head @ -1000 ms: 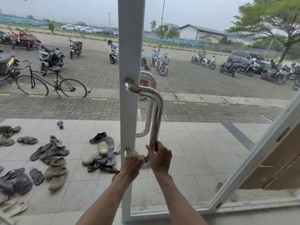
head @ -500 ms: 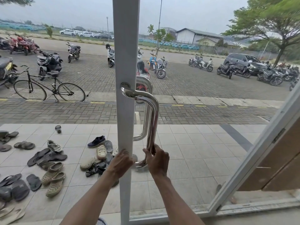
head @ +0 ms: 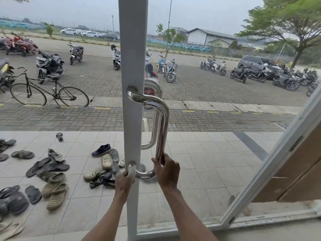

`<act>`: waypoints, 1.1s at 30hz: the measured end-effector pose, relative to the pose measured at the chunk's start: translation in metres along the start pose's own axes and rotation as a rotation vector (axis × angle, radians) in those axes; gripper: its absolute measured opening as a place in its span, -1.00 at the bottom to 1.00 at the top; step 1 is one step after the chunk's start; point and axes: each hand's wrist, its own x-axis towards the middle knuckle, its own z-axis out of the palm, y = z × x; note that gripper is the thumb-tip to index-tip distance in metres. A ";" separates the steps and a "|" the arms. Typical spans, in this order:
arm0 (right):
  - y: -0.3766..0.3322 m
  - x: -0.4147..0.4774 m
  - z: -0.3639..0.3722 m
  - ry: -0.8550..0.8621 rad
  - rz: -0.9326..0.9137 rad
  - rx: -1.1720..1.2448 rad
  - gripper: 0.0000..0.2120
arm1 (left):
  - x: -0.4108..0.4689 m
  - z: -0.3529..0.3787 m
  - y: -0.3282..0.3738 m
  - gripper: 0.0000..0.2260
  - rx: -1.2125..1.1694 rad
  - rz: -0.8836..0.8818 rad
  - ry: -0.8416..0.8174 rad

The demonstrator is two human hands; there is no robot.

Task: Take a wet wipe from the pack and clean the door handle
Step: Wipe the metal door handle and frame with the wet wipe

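A chrome D-shaped door handle (head: 162,129) is fixed to the white stile (head: 132,58) of a glass door. My left hand (head: 123,182) grips a whitish wet wipe (head: 132,171), which is wrapped around the handle's lower stub next to the stile. My right hand (head: 167,171) curls around the bottom of the handle's upright bar, just above the lower bend. A second handle shows through the glass on the door's far side. No wipe pack is in view.
The glass door's lower frame (head: 260,221) runs along the bottom right, beside a brown wooden panel (head: 298,174). Outside, several shoes and sandals (head: 52,171) lie on the tiled porch. Beyond it are a bicycle (head: 48,91) and parked motorbikes.
My left hand has slid the wipe left along the handle's lower bend to the stub at the stile. My right hand keeps its hold on the bar. The view has shifted slightly.
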 end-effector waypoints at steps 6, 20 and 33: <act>0.001 0.001 0.000 -0.021 -0.002 0.001 -0.76 | 0.015 0.003 0.014 -0.69 -0.840 -0.403 -0.041; 0.000 0.002 -0.002 -0.025 -0.005 0.001 -0.78 | 0.024 0.004 0.023 -0.17 -0.641 -0.478 -0.115; -0.005 -0.002 -0.002 0.004 0.023 0.005 -0.80 | -0.024 0.000 0.011 -0.71 0.214 0.263 0.181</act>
